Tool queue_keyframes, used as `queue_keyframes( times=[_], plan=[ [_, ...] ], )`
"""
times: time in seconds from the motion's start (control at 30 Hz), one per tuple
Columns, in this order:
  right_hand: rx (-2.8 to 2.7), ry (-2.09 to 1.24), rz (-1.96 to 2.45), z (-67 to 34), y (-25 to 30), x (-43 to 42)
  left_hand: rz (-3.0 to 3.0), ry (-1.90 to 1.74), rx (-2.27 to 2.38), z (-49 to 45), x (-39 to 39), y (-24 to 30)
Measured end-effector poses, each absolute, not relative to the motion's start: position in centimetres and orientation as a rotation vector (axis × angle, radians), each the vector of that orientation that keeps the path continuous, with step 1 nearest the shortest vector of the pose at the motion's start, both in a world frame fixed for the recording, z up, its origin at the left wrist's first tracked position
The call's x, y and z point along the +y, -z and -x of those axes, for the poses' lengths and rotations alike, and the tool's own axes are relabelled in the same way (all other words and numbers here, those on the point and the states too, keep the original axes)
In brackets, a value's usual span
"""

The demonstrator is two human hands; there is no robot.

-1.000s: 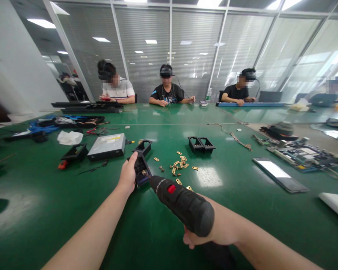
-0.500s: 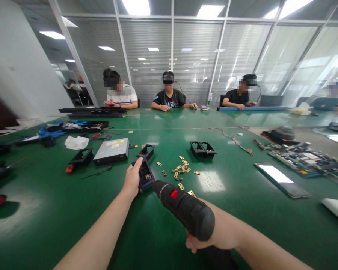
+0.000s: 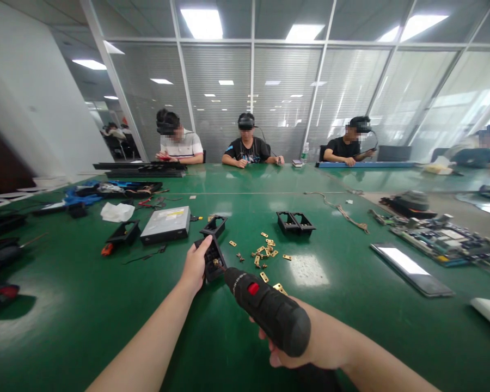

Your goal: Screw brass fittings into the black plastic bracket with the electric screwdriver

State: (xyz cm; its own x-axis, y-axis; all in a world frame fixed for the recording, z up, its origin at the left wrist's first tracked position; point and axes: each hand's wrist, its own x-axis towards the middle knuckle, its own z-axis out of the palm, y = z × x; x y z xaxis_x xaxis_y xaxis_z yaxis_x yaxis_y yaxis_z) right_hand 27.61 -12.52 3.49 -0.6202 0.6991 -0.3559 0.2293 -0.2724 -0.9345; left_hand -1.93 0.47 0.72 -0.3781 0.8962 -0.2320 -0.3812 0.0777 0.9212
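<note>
My left hand [image 3: 195, 267] grips a small black plastic socket part [image 3: 214, 260] held on the green table [image 3: 65, 326]. My right hand [image 3: 306, 344] is wrapped round the grip of a black electric screwdriver [image 3: 267, 309] with a red button. The screwdriver's tip points into the black part, at a brass piece inside it. Several small brass plates [image 3: 265, 251] lie scattered just beyond, to the right of the part.
Another black frame [image 3: 215, 224] and a silver disc drive [image 3: 166, 224] lie behind my left hand. A double black socket [image 3: 294, 221], a circuit board [image 3: 441, 238] and a dark flat panel [image 3: 410, 262] lie to the right. Three people sit at the far side.
The view has tilted up a little, so everything sits lower in the frame. Both hands keep their hold; the screwdriver tip stays at the black part.
</note>
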Motion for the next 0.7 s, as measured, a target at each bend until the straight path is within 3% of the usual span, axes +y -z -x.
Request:
queue_keyframes(
  times=[0.7],
  plan=[
    [-1.638, -1.843, 1.094, -28.4, -2.2, -12.5, -0.609, -1.547, 1.287, 1.9, 0.6, -0.4]
  ],
)
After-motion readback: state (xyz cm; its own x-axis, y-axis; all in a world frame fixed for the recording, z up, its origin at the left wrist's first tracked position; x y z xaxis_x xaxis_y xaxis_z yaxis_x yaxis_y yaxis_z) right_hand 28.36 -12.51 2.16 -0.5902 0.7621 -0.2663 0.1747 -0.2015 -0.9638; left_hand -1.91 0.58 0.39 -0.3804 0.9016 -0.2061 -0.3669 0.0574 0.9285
